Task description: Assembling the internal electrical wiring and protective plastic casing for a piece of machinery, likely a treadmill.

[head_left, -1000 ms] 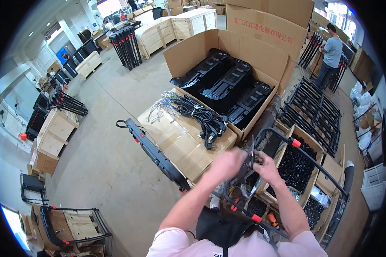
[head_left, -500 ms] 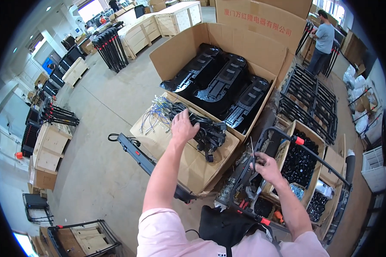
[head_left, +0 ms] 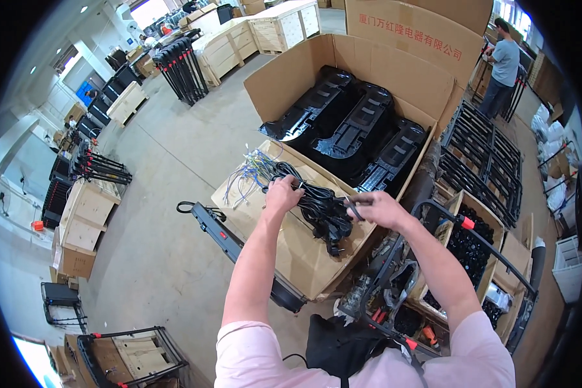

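Note:
A bundle of black power cables [head_left: 318,204] lies on a flat cardboard box, with stripped blue, white and yellow wire ends fanned out at its far left. My left hand [head_left: 282,194] is closed on the bundle near those loose ends. Over the near right part of the bundle, my right hand [head_left: 378,209] grips a slim tool [head_left: 354,208] with dark handles, which looks like scissors. Its tip points left toward the cables, and my fingers partly cover it. Plugs [head_left: 334,246] hang together at the bundle's near end.
Behind the cables stands a large open carton [head_left: 427,81] holding black moulded covers [head_left: 352,123]. To the right are a bin of small black parts [head_left: 465,249], a bent black tube frame [head_left: 498,255] and stacked black frames [head_left: 488,161]. A person [head_left: 501,68] stands at the far right.
My right hand has moved from above the parts at the right, up and left to the cable bundle, carrying the tool. My left hand stays on the cables. The view has shifted slightly.

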Available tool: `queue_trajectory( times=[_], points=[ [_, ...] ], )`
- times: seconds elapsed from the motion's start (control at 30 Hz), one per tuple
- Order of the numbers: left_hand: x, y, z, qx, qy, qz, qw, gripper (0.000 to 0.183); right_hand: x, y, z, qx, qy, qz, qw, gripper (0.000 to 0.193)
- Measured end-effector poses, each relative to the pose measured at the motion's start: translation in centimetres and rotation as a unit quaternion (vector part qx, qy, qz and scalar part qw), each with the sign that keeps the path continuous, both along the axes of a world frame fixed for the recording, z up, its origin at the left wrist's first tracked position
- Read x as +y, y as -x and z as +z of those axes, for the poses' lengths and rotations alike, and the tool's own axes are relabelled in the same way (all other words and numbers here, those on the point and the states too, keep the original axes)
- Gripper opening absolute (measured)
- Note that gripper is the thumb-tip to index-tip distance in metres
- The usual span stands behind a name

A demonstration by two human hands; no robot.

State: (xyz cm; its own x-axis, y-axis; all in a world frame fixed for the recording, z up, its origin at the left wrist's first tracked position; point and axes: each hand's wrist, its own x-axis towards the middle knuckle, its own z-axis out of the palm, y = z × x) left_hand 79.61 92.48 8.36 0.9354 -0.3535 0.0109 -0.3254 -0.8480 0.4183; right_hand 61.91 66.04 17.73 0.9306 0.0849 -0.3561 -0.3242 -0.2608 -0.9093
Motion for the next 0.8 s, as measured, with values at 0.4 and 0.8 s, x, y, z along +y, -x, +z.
queue_trajectory(
  times=[0.4, 0.8],
  points=[
    [1.0, -2.8, -1.4, 0.252, 0.239, 0.093, 0.933, 0.015, 3.3, -9.8, -1.1, 0.085, -0.085, 0.088, 0.989, 0.034],
    [1.4, -2.1, 1.2, 0.362, 0.28, 0.05, 0.888, 0.016, 3.6, -12.1, -2.5, 0.203, -0.123, 0.089, 0.967, 0.036]
  ],
)
